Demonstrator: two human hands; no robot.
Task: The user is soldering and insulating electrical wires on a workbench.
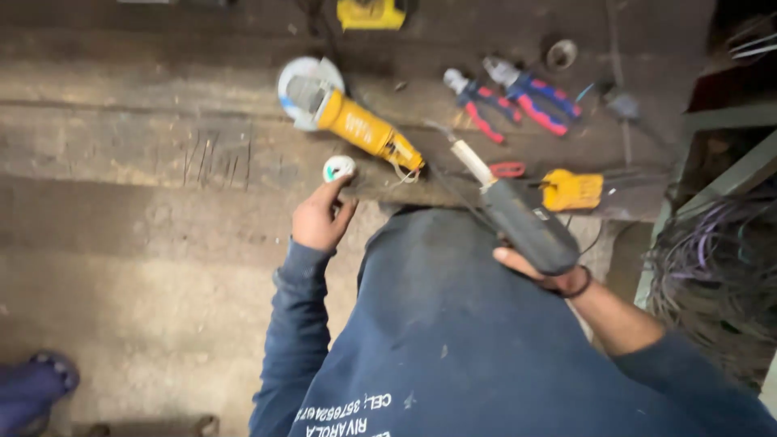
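The person is leaning over a worn, dusty surface [162,154], wearing a dark blue top. Their left hand [322,220] is reaching up to a small round white object [339,168] at the surface's near edge, the fingers pinching it lightly between thumb and forefinger. Their right hand [544,271] is gripping the dark handle of a soldering tool [518,218], fingers curled shut around it, its pale tip pointing up and left over the surface. Just beyond the white object, a yellow angle grinder [348,113] is lying on its side. Further right, two pairs of red-and-blue pliers [510,97] are resting side by side, and a small yellow device [572,190] is sitting near the soldering tool. A tangle of wires [712,267] is hanging at the far right.
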